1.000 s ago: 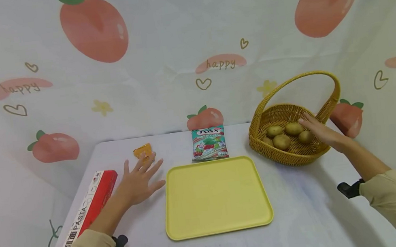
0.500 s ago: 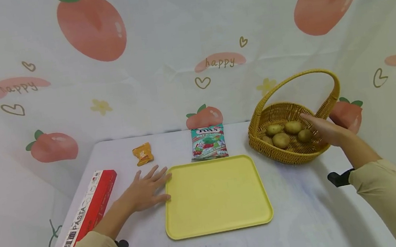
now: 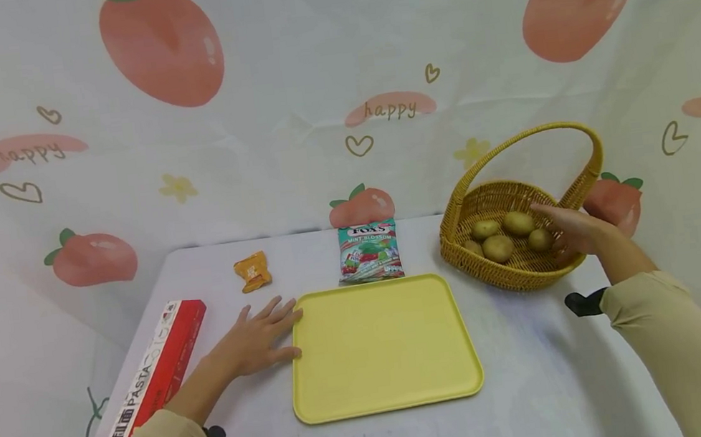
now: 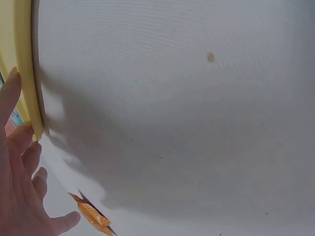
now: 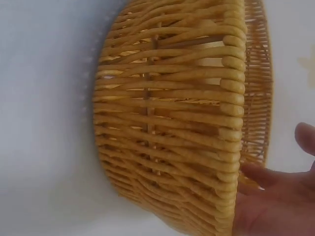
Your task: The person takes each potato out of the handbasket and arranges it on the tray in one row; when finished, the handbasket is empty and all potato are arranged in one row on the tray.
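Observation:
My left hand lies at the left edge of a yellow tray, fingers spread, the fingertips at the rim. In the left wrist view the fingers reach the tray's edge, with a shadow on the table beside them. At the right, my right hand reaches over the rim of a wicker basket beneath its tall handle. Its fingers are beside several potatoes in the basket, and partly hidden. The right wrist view shows the basket's woven side, with the thumb held apart from the fingers.
A mint candy bag lies behind the tray. An orange wrapped packet is at the back left. Along the left table edge lies a red and white pasta box. A white printed cloth hangs behind the table.
My left hand has come nearer and rightward, from before the orange packet to the tray's left edge. The right hand has sunk slightly deeper into the basket, its forearm swinging left.

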The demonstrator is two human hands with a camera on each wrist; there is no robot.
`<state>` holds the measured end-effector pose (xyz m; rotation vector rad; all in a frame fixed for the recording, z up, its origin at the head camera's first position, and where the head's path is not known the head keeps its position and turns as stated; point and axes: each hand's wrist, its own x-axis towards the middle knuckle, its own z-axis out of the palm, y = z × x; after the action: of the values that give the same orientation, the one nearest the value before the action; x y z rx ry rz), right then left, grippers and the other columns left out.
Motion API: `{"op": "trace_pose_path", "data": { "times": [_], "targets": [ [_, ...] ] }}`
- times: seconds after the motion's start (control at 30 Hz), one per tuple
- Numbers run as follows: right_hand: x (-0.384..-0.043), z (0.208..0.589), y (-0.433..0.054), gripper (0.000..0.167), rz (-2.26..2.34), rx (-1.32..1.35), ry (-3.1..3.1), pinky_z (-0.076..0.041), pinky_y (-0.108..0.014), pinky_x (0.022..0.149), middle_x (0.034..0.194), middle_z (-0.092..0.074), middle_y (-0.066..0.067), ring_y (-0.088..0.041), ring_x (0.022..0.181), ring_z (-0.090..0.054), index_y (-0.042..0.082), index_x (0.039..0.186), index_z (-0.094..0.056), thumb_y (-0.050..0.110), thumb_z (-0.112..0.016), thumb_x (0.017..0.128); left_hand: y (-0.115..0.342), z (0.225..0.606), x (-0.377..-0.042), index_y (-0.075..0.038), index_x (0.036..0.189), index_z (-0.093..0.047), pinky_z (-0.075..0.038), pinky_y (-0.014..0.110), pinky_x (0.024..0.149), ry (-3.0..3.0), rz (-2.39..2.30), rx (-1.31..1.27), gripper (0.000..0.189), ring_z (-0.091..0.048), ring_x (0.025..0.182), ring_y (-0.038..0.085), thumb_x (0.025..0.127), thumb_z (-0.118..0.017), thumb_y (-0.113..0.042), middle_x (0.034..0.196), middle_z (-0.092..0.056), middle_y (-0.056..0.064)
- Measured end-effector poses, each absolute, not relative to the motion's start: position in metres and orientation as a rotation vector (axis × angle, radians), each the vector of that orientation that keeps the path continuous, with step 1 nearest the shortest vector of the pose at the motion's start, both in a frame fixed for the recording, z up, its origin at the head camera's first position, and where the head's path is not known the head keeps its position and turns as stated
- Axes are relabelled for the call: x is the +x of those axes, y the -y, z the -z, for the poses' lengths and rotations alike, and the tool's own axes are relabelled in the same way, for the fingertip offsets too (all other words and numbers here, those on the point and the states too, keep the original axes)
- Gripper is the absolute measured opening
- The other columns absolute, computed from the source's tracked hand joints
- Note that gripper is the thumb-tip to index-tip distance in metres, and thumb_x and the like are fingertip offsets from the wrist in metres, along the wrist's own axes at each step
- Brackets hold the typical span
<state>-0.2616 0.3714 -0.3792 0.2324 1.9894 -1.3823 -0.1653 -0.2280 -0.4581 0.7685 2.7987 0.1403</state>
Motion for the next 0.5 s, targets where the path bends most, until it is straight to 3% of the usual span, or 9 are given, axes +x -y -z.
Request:
{"op": "trace_pose_path", "data": {
  "times": [0.27,0.4,0.5],
  "targets": [
    [-0.266,0.385,-0.376,0.085,1.418,0.264,-1.884,-0.039,-0.058,0.108,0.152,0.032,-0.034,-0.064,0.14,-0.003,-0.004,0.148,0.028,0.054,-0.017,0.104,0.227,0.457,-0.165,-0.02,0.154,-0.04,-0.019,0.071,0.111,-2.794,-0.144,0.762,0.079,-0.022,0.15,0.034,0.09,-0.057,-0.064,0.161,-0.033,0.006],
    [-0.268,0.389,-0.376,0.076,1.418,0.341,-1.927,-0.047,-0.053,0.102,0.155,0.012,-0.039,-0.061,0.139,-0.018,-0.01,0.151,0.012,0.04,-0.024,0.107,0.226,0.456,-0.165,-0.02,0.154,-0.039,-0.019,0.071,0.111,-2.791,-0.141,0.765,0.08,-0.022,0.15,0.034,0.09,-0.058,-0.064,0.161,-0.032,0.006],
    [-0.268,0.39,-0.375,0.065,1.44,0.401,-1.985,-0.05,-0.052,0.099,0.145,-0.012,-0.039,-0.057,0.128,-0.038,-0.014,0.146,-0.004,0.027,-0.033,0.106,0.226,0.455,-0.165,-0.02,0.154,-0.039,-0.019,0.071,0.111,-2.789,-0.14,0.768,0.08,-0.022,0.15,0.034,0.09,-0.058,-0.064,0.161,-0.032,0.006]
  ]
}}
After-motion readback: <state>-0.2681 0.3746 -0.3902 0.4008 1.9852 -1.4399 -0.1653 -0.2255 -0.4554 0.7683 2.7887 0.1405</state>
